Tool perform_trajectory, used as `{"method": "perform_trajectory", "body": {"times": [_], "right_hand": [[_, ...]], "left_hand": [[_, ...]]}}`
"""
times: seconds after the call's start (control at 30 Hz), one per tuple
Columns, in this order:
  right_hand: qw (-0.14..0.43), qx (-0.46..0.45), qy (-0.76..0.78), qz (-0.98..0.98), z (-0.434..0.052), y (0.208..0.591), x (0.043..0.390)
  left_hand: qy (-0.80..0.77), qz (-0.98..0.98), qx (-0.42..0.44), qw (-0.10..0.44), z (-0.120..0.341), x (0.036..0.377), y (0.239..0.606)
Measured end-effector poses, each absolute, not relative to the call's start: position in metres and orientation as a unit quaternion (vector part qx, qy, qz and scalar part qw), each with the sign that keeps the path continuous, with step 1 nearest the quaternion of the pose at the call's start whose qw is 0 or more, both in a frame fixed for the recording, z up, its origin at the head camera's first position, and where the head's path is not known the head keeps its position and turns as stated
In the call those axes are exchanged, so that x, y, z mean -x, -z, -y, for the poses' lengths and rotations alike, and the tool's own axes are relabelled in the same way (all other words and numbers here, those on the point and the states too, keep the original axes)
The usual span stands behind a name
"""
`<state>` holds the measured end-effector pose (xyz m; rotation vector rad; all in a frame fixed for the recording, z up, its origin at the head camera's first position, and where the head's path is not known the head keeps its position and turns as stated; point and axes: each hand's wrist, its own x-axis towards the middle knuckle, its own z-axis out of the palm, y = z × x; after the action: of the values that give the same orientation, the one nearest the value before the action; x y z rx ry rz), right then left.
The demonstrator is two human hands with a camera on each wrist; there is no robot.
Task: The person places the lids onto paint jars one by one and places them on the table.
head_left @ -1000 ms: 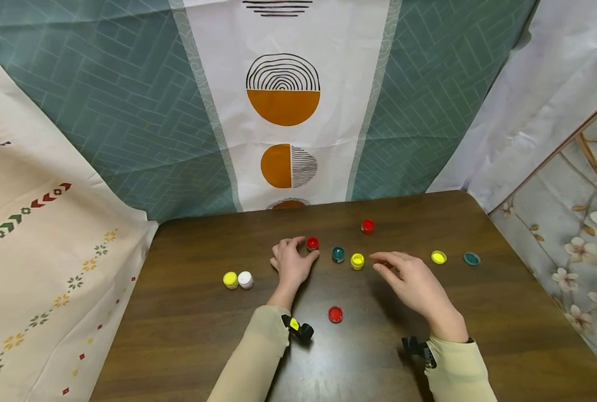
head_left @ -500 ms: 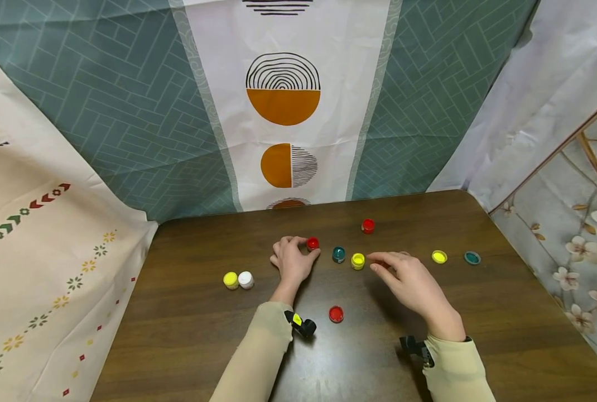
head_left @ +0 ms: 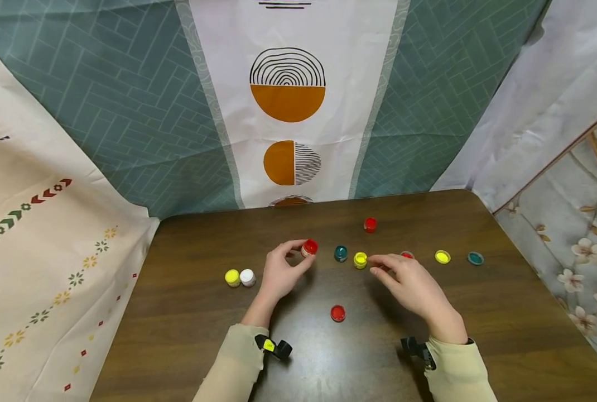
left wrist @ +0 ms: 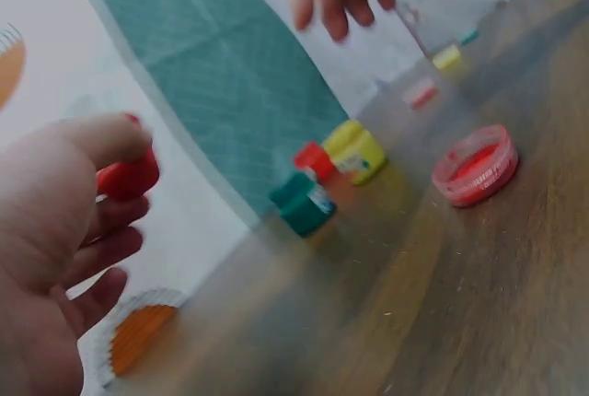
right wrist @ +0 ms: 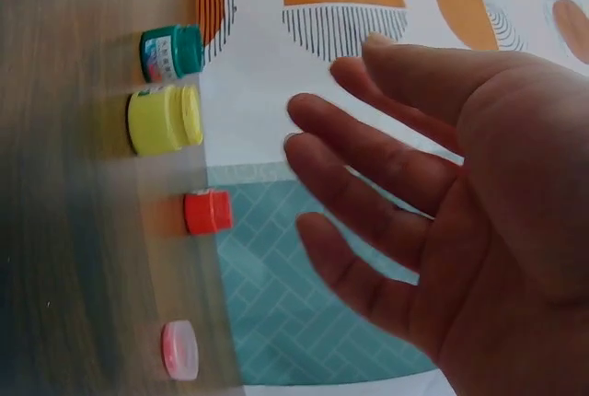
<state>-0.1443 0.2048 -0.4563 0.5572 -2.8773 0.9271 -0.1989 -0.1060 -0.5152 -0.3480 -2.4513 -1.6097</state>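
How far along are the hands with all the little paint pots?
Looks early. Done: a yellow pot and a white pot stand paired at the left. In hand: the left hand pinches a red pot, lifted off the table; the right hand is open beside a yellow pot. Left: a teal pot, another red pot and loose lids, like the red lid.

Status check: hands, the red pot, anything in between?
Left hand pinches red pot, lifted off table. Right hand open, empty, beside yellow pot. Teal pot between them.
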Motion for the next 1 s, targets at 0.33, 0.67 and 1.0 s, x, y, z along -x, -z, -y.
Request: {"method": "perform_trajectory", "body": {"times": [0.33, 0.67, 1.0], "right_hand": [[-0.077, -0.231, -0.273, 0.931, -0.177, 0.459, 0.132], [-0.126, -0.272, -0.243, 0.923, -0.142, 0.487, 0.117], [-0.07, -0.281, -0.218, 0.932, -0.131, 0.501, 0.112]], "left_hand": [[0.57, 0.787, 0.223, 0.078, 0.133, 0.167, 0.496], [0.598, 0.77, 0.207, 0.085, 0.14, 0.163, 0.497], [0.607, 0.768, 0.183, 0.093, 0.146, 0.163, 0.498]]}}
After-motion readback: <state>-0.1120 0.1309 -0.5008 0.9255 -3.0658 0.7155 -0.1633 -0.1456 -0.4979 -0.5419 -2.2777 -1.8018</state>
